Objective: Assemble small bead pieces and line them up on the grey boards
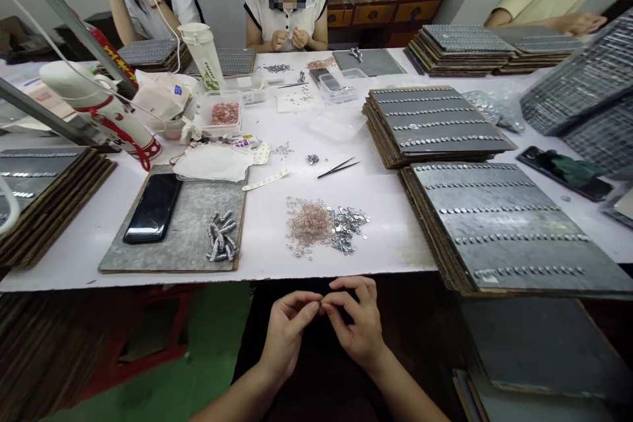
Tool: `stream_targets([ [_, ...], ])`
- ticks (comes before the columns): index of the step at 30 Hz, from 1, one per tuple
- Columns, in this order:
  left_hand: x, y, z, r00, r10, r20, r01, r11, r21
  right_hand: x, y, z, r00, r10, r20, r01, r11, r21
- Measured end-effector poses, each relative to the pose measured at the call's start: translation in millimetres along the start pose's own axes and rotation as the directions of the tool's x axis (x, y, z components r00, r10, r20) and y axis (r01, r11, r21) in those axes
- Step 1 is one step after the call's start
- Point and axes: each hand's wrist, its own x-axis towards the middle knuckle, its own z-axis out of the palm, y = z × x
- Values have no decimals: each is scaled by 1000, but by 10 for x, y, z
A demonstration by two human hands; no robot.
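At bottom centre, left hand (287, 333) and right hand (359, 323) pinched fingers together on something tiny, the washers (326, 224) pile on the worktop (386, 237) mostly unused.

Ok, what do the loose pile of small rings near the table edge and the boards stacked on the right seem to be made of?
The pile of small rings looks two-part: the shiny silver ones glint like metal, while the pale pink ones look translucent, probably plastic or rubber. The grey-topped boards look like brown cardboard or fibreboard at the layered edges, with a dull grey, felt-like face; the exact facing is unclear.
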Motion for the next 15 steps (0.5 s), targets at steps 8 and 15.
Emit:
stream_targets([
  [8,23,-11,-18,999,35,-6,-34,999,34,19,5,21,1000,11,7,-11,1000,-5],
  [15,34,-17,-42,999,45,-30,-43,997,59,-15,90,-9,1000,28,13,-27,998,-52],
])
